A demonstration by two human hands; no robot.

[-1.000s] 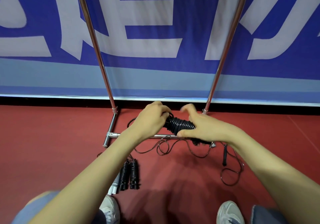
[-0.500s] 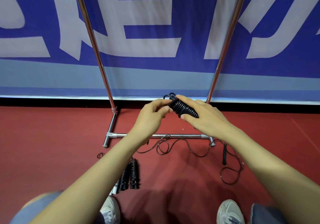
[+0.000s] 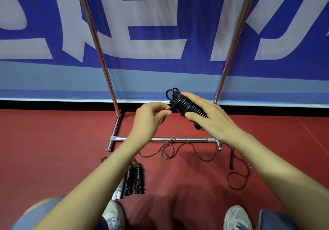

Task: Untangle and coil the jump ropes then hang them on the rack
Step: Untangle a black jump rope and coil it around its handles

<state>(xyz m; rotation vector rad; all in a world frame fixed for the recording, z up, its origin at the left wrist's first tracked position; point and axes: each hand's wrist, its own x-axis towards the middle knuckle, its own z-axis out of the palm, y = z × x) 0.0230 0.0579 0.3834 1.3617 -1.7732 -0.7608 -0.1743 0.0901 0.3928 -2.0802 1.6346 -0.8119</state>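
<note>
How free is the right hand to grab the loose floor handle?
Probably not yet: the right hand grips the coiled jump rope. The loose handle itself lies uncovered on the floor.

Clothing noted: blue denim jeans, left trouser leg (image 3: 37, 213) faded pale over the knee, right trouser leg (image 3: 274, 220) a darker blue. Footwear: light grey trainers with panelled uppers and rounded toes, left shoe (image 3: 114, 215), right shoe (image 3: 236, 219). Left hand (image 3: 149, 121) and right hand (image 3: 211, 117) bare; forearms bare along all the length that shows.
</note>
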